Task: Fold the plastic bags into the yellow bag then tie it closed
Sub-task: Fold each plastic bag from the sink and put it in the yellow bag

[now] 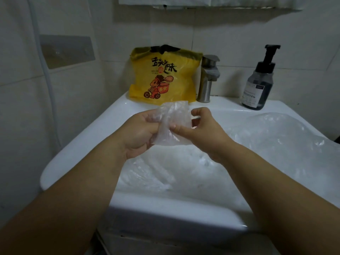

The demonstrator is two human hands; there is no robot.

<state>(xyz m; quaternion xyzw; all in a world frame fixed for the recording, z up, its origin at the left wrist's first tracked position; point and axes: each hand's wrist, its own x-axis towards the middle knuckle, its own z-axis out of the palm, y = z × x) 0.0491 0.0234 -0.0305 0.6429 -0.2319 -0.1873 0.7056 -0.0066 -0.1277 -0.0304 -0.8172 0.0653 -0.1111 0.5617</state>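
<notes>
A yellow bag (163,76) with black lettering and a cartoon figure stands upright at the back of the white sink, leaning on the wall. In front of it, both hands hold a small folded clear plastic bag (173,124) above the basin. My left hand (139,133) pinches its left edge and my right hand (198,126) pinches its right side. More clear plastic bags (276,137) lie crumpled in the basin and over its right side, under my forearms.
A metal tap (207,80) stands right of the yellow bag. A dark pump soap bottle (259,83) sits at the back right of the sink rim (77,148). Tiled walls close in behind and to the left, with a white hose (46,70).
</notes>
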